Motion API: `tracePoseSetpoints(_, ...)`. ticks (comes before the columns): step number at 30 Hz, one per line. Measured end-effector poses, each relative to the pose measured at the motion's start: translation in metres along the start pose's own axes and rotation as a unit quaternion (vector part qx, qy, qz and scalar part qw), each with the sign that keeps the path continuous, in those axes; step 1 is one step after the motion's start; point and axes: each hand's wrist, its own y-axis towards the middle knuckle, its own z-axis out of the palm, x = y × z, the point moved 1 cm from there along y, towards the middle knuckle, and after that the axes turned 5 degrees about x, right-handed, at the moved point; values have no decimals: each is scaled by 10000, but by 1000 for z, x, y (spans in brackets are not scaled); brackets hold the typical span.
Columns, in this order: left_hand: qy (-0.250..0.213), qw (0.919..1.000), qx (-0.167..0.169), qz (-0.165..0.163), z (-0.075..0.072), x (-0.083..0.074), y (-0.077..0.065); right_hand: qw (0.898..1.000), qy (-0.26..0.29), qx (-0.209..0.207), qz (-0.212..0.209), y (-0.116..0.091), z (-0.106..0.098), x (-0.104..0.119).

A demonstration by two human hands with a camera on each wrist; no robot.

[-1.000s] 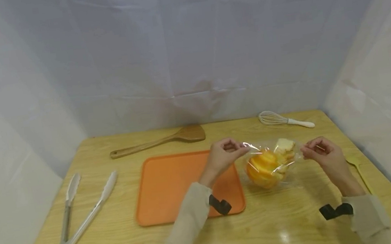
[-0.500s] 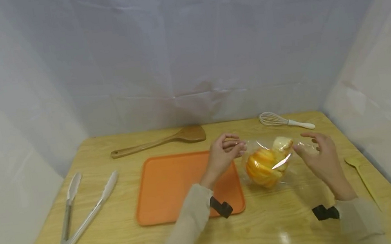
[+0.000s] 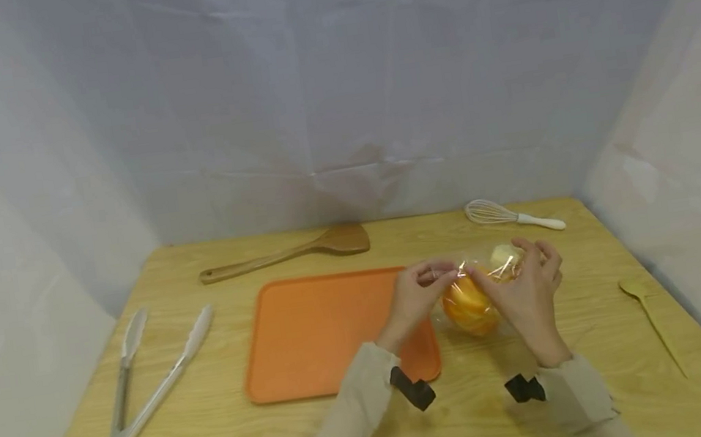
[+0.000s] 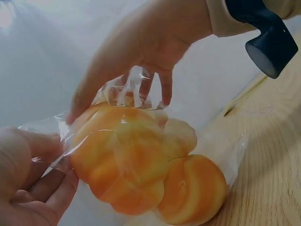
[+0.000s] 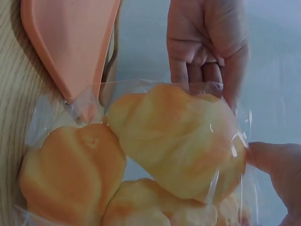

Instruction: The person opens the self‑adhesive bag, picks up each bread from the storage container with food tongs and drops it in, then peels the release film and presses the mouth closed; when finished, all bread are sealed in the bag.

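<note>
A clear plastic bag (image 4: 237, 153) holds several orange-yellow bread rolls (image 3: 469, 310), bulging near the tray's right side. My left hand (image 3: 415, 295) pinches the bag's upper left edge between thumb and fingers. From the other side, my right hand (image 3: 527, 295) spans the top of the bag, its thumb tip close to the left fingertips. In the left wrist view, plastic bunches up between the right hand's (image 4: 146, 42) thumb and its fingers. The right wrist view shows the right thumb (image 5: 273, 157) against the bag's side; its other fingers are hidden there.
Left of the bag lies an orange tray (image 3: 319, 337). Farther left are spread tongs (image 3: 151, 400). A wooden spatula (image 3: 289, 254) and a white whisk (image 3: 513, 215) lie along the back edge. At the right lies a yellow spoon (image 3: 653, 326).
My right hand has left the bag's right edge and moved left across its top, to beside the left hand. The left hand has shifted slightly right, still pinching the plastic.
</note>
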Motion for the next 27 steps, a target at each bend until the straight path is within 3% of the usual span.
tracePoseSetpoints(6,-292,9995,0,97,0,3,1,9998,14,-56,-194,3,-13,-7)
tracePoseSetpoints(11,-539,9985,29,-5,1,4,1,9965,-558,48,-613,6,-17,-4)
tracePoseSetpoints(14,-605,9982,-31,39,1,6,2,9972,-623,228,-333,7,-17,-1)
tracePoseSetpoints(18,-826,9964,-170,19,0,12,4,9987,-144,479,45,9,-24,-5)
tracePoseSetpoints(20,-957,9950,-279,-52,-2,16,4,9987,99,474,-164,10,-29,-12)
tracePoseSetpoints(24,-1327,9900,-377,-301,-10,19,4,9921,397,396,-1125,13,-38,-31)
tracePoseSetpoints(27,-1580,9858,-377,-414,-14,20,4,9870,522,718,-1337,14,-43,-42)
